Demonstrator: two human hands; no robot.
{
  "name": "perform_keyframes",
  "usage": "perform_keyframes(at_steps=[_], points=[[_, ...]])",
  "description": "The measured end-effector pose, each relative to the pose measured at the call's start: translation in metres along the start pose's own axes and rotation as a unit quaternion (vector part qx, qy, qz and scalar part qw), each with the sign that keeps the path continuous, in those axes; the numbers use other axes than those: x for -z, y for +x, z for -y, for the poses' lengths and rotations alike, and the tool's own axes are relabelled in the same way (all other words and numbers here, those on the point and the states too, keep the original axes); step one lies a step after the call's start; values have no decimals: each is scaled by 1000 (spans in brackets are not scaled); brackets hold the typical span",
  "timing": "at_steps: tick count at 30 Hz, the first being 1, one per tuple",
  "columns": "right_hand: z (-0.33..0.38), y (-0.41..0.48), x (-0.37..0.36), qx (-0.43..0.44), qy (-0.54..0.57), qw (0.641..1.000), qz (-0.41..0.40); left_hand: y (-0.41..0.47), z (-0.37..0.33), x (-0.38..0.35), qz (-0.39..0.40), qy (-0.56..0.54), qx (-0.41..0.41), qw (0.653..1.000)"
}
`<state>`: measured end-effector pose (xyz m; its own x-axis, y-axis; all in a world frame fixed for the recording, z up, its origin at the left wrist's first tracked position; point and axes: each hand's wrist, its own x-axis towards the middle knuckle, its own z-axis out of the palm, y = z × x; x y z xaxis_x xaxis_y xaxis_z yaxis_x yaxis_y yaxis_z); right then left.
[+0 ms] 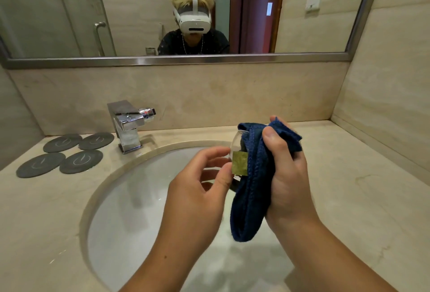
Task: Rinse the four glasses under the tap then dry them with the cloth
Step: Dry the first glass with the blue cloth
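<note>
Over the white basin [130, 210] a clear glass [237, 146] was held between both hands, lying on its side with a greenish label [239, 163] facing up. The left hand [200, 189] had a loose grip, thumb and fingertips curled lightly on the bare end of the glass, palm half open. The right hand [286, 175] was closed firmly around a dark blue cloth [253, 187], which wrapped the other end of the glass and hung down in a fold below the palm. The chrome tap [129, 124] stood at the back left of the basin. Four dark round coasters [62, 155] lay together on the marble bench [349, 198], left of the tap.
</note>
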<state>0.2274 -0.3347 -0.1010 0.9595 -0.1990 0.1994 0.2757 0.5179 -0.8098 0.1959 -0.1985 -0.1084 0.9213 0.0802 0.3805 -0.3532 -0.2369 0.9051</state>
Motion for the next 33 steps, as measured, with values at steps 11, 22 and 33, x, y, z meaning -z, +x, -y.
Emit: perform_keyframes(at_steps=[11, 22, 33], points=[[0, -2, -1, 27, -33, 999, 22, -1, -2, 1, 44, -17, 60, 997], [10, -6, -3, -77, 94, 986, 110, 6, 3, 11, 126, -160, 166, 965], [5, -4, -6, -1, 30, 999, 18, -5, -11, -2, -15, 9, -22, 1000]])
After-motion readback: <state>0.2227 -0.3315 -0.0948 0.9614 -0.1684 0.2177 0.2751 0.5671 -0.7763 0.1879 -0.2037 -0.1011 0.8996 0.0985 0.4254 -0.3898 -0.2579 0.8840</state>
